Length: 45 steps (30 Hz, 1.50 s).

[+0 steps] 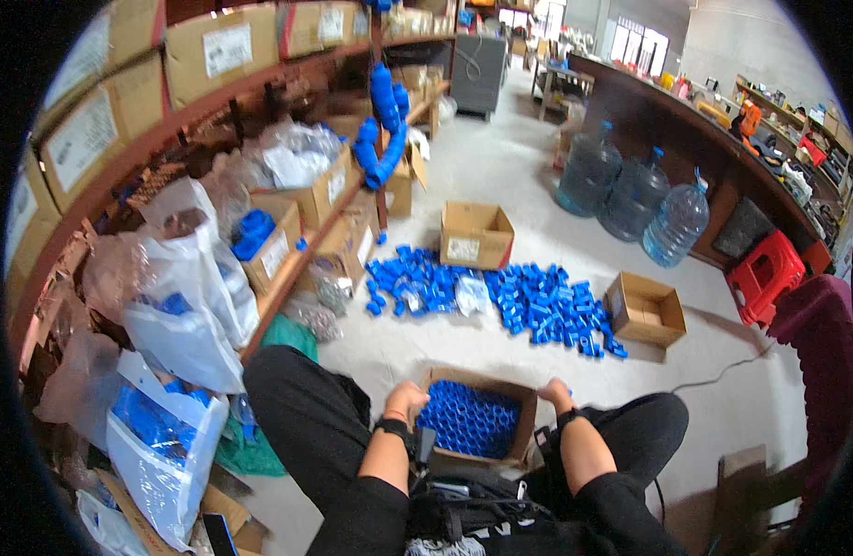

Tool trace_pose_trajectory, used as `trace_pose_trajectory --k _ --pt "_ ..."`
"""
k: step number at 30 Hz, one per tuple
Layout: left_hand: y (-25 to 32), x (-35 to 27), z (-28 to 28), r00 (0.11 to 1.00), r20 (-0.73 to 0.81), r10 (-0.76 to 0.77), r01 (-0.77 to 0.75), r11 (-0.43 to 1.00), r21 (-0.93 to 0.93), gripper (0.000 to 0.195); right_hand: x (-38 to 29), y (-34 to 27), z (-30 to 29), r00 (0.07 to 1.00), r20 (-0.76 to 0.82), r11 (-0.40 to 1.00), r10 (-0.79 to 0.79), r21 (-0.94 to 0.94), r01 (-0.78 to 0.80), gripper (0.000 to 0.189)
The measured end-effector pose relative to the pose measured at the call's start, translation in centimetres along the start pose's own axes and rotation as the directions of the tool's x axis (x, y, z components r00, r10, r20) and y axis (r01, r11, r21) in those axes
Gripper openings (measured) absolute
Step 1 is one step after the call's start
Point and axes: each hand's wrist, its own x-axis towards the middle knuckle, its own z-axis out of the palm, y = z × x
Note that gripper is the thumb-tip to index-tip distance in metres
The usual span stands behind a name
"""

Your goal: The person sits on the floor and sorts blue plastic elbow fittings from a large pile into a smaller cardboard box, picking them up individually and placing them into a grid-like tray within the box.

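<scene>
A cardboard box (528, 424) sits on the floor between my bent legs. Short blue plastic pipe fittings (468, 420) fill it in tight rows, their round openings facing up. My left hand (407, 401) grips the box's left wall near its upper corner. At the right upper corner, my right hand (555, 393) is closed on the rim; its fingertips are partly hidden, and a small blue spot shows beside them. Beyond the box, many loose blue fittings (544, 302) lie spread across the floor. A clear plastic bag (473, 295) rests among them.
An open carton (476, 236) stands behind the loose fittings, another open carton (645, 309) to their right. Shelving with boxes (225, 52) and bags of blue parts (162, 424) lines the left. Large water bottles (635, 194) and a red plastic stool (767, 274) stand at right. A cable (721, 379) crosses the floor.
</scene>
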Motion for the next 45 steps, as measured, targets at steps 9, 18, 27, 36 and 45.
trace_pose_trajectory --k 9,18,27,36,45 --pt "3.6 -2.2 -0.1 0.975 -0.219 0.022 -0.074 0.97 -0.231 0.043 0.0 1.2 1.8 0.991 -0.118 0.954 -0.064 0.286 0.096 0.031" --pt "4.5 -2.2 1.4 0.971 -0.23 -0.072 0.019 0.975 -0.222 0.034 0.2 2.3 3.8 0.996 -0.019 0.982 0.083 0.171 -0.078 0.031" --pt "3.2 -1.8 1.7 0.958 -0.266 -0.106 0.03 0.961 -0.275 0.029 -4.5 -2.4 1.8 0.936 -0.151 0.899 0.318 0.363 -0.246 0.034" --pt "4.3 -2.5 1.1 0.953 -0.273 -0.128 0.075 0.978 -0.197 0.032 -1.9 -1.3 4.1 0.933 -0.158 0.908 0.323 0.329 -0.259 0.036" --pt "4.7 -3.0 0.9 0.951 -0.239 -0.196 0.169 0.977 -0.128 0.031 -1.9 -1.0 4.4 0.946 -0.109 0.914 0.304 0.313 -0.258 0.044"
